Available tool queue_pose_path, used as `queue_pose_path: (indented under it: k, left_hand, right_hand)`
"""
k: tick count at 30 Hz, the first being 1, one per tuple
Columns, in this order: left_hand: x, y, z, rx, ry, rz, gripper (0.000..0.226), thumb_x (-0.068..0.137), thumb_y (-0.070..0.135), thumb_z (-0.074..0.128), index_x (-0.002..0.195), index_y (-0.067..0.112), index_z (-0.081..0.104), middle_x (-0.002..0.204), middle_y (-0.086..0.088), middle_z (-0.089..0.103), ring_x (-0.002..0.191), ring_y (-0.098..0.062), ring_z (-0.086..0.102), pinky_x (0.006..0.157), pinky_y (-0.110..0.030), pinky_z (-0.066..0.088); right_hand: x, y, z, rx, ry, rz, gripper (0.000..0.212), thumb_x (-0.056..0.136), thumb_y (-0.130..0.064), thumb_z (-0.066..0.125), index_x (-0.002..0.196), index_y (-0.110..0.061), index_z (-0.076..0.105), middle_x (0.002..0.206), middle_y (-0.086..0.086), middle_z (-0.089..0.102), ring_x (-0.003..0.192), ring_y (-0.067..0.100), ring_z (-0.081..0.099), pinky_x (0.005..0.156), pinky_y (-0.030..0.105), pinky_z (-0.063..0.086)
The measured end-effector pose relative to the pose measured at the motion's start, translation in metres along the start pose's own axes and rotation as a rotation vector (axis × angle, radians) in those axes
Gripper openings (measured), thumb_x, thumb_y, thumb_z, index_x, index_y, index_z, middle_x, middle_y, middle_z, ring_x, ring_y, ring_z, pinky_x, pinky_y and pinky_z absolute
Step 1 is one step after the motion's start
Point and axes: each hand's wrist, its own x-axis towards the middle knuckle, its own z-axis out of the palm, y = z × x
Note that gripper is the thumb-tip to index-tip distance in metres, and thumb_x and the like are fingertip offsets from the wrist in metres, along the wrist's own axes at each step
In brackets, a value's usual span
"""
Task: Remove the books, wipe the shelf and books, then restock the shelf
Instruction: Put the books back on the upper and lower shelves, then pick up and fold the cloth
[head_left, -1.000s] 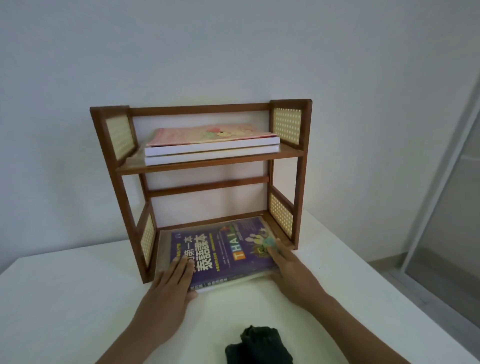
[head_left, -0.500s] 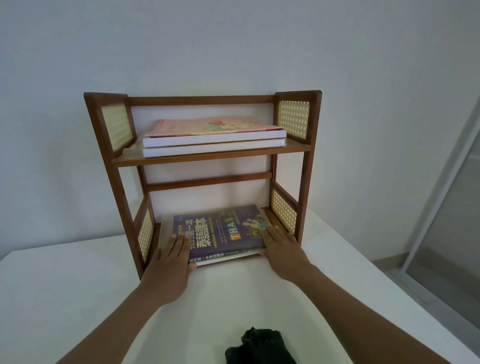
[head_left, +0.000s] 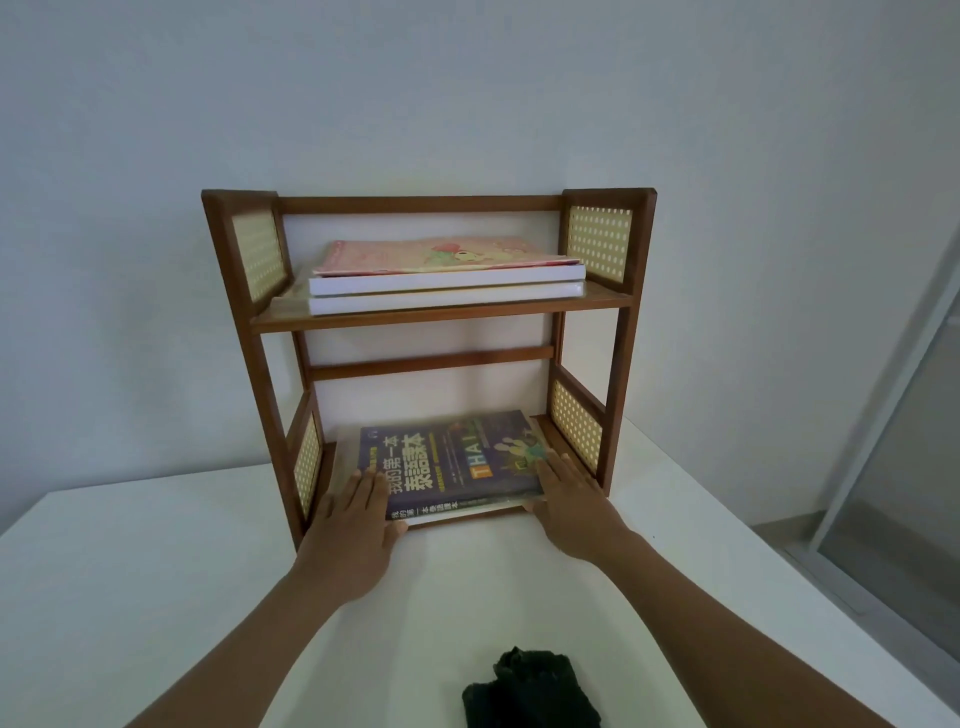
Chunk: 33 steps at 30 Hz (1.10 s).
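Wooden two-tier shelf (head_left: 441, 317) with cane side panels stands on a white desk (head_left: 130, 597), back against a pale wall (head_left: 467, 93). Bottom tier holds a purple book (head_left: 457, 462) lying flat, cover up, Chinese title plus "THAI" in yellow; it sits on at least one more flat book whose pale edge shows underneath, exact count can't tell. The stack's front edge pokes just past the shelf's front.

Left hand (head_left: 353, 535) rests at the stack's front-left corner, fingers straight and flat, tips on the purple cover, thumb at the front edge. Right hand (head_left: 571, 499) is at the front-right corner, fingers also straight and laid on the cover near the green cartoon figure. Neither hand curls round the book; both are flat, palms down, pressing or touching only. Both forearms reach in from the bottom of the view.

Top tier: two thick white-edged books (head_left: 447, 291) stacked flat, with a thin pink illustrated book (head_left: 441, 254) on top of them. All sit inside the shelf between the cane panels.

Black cloth (head_left: 530, 691), crumpled, lies on the desk near the bottom edge, between the forearms, well apart from the shelf. Glass door with a light frame (head_left: 904, 441) at the right edge.
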Motion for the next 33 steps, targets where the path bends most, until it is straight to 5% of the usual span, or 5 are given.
queue_pose_path:
  k: [9,16,23,29,33]
  left_hand:
    - [-0.02,0.013,0.008,-0.467,0.205,-0.179,0.036,0.096,0.036,0.047,0.122,0.01,0.046,0.124,-0.006,0.051,0.116,-0.023,0.048,0.101,-0.04,0.043]
    - [-0.037,0.015,-0.004,-0.48,0.163,-0.156,0.05,0.098,0.035,0.043,0.141,0.011,0.032,0.147,-0.006,0.034,0.139,-0.024,0.029,0.114,-0.038,0.026]
    - [-0.151,0.079,-0.031,-0.852,-0.121,0.071,0.046,0.095,0.035,0.051,0.139,0.04,0.039,0.145,0.015,0.041,0.135,-0.003,0.035,0.116,-0.024,0.024]
    - [-0.195,0.121,-0.02,-0.534,-0.147,0.212,0.06,0.097,0.035,0.045,0.152,0.025,0.02,0.157,0.009,0.019,0.147,-0.014,0.007,0.12,-0.029,0.009]
    - [-0.205,0.12,-0.033,-0.593,0.013,0.11,0.029,0.095,0.028,0.047,0.122,0.027,0.057,0.126,0.008,0.058,0.123,-0.017,0.045,0.107,-0.029,0.032]
  right_hand:
    - [-0.013,-0.018,0.005,0.644,0.158,0.279,0.031,0.099,-0.024,0.051,0.125,-0.007,0.048,0.127,0.009,0.051,0.1,0.014,0.048,0.079,0.022,0.038]
    - [-0.041,-0.034,-0.027,0.71,0.067,0.259,0.042,0.099,-0.027,0.051,0.137,-0.014,0.04,0.141,0.008,0.045,0.12,0.018,0.048,0.096,0.027,0.042]
    - [-0.192,-0.063,-0.082,0.504,-0.442,0.132,0.063,0.094,-0.049,0.052,0.15,-0.033,0.027,0.155,-0.013,0.029,0.139,0.009,0.032,0.111,0.026,0.027]
    - [-0.249,-0.088,-0.054,0.244,-0.236,0.235,0.031,0.089,-0.032,0.056,0.117,-0.023,0.051,0.106,-0.004,0.047,0.105,0.014,0.05,0.088,0.022,0.042]
    - [-0.251,-0.096,-0.058,0.537,-0.054,0.334,0.005,0.086,-0.018,0.056,0.088,-0.023,0.054,0.084,-0.01,0.059,0.078,0.01,0.055,0.06,0.014,0.038]
